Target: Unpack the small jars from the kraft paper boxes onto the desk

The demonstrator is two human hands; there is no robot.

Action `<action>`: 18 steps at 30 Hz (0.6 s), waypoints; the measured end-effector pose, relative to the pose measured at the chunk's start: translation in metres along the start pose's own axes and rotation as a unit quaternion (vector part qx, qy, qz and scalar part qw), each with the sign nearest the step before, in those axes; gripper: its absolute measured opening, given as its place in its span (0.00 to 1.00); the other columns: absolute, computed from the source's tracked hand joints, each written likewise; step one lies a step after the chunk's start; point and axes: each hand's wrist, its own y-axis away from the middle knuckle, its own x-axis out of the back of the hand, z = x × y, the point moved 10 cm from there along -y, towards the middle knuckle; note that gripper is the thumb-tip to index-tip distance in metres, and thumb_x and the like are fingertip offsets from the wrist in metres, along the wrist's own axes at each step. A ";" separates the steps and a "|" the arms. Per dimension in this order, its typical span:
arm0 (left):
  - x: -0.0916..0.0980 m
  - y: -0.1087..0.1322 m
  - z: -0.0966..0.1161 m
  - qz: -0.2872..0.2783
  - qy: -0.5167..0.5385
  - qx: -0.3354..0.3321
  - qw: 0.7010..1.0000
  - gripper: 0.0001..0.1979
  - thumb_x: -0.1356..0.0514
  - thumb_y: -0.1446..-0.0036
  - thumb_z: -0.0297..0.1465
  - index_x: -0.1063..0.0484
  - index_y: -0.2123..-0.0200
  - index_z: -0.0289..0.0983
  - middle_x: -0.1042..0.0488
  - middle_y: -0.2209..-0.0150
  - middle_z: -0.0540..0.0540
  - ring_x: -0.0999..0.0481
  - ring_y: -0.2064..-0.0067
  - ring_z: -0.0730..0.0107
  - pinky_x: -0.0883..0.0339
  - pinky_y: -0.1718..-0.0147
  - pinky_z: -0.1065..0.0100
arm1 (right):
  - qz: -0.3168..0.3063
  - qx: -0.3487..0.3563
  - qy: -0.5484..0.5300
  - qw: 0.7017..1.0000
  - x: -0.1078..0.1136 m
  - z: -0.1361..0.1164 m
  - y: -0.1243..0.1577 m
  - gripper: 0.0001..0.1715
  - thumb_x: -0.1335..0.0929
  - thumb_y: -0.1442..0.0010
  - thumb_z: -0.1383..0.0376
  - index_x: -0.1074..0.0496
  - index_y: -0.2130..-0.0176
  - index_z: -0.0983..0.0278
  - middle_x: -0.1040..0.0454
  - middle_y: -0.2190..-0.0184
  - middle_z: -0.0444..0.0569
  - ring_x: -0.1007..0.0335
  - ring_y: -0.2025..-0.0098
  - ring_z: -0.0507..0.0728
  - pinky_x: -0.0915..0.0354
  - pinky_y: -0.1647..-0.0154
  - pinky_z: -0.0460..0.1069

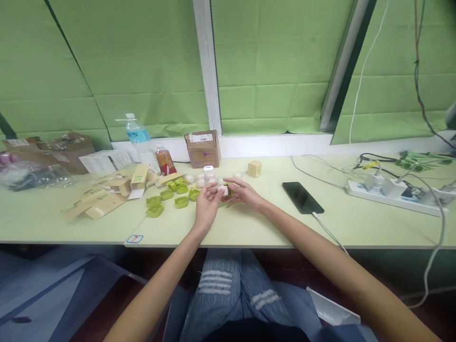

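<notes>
My left hand (206, 206) is closed on a small white container (224, 189), its thumb and fingers pinching it from the left. From the other side my right hand (246, 194) grips a small green holder (230, 189) that touches the white container. My fingers partly cover both pieces. Just left of my hands lie several similar green holders (181, 202), shaped like shallow cups. Beyond my fingers, several small clear-and-white round containers (200, 180) stand close together. One more clear container (238, 175) is behind my right fingers.
Flattened cardboard boxes (103, 202) are piled at left, near a water bottle (140, 142) and a drink bottle (164, 160). A brown carton (203, 151) and a small box (254, 168) stand behind. At right are a phone (302, 197) on a cable and a power strip (392, 198).
</notes>
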 end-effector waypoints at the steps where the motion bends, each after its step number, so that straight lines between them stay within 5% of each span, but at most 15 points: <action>1: -0.001 0.000 0.000 -0.006 -0.006 -0.002 1.000 0.26 0.26 0.52 0.39 0.27 0.53 0.35 0.20 0.57 0.40 0.20 0.55 0.61 0.27 0.51 0.59 | -0.005 0.001 0.009 1.000 -0.001 0.000 0.000 0.24 0.27 0.38 0.55 0.29 0.45 0.60 0.19 0.62 0.49 0.17 0.64 0.58 0.24 0.64 0.51; 7: 0.000 0.000 0.006 -0.005 -0.053 -0.029 0.998 0.22 0.27 0.51 0.42 0.23 0.59 0.34 0.19 0.58 0.40 0.21 0.56 0.61 0.28 0.50 0.59 | 0.028 0.020 0.046 0.998 0.000 -0.002 0.001 0.19 0.27 0.38 0.55 0.27 0.51 0.60 0.19 0.61 0.47 0.18 0.66 0.55 0.25 0.65 0.48; 18: 0.003 0.001 0.007 0.023 0.000 -0.030 0.999 0.21 0.25 0.55 0.39 0.25 0.62 0.34 0.19 0.61 0.41 0.20 0.58 0.63 0.28 0.51 0.60 | 0.020 0.036 0.064 0.997 -0.006 -0.003 0.002 0.24 0.28 0.38 0.49 0.32 0.49 0.58 0.20 0.64 0.45 0.18 0.66 0.56 0.27 0.68 0.47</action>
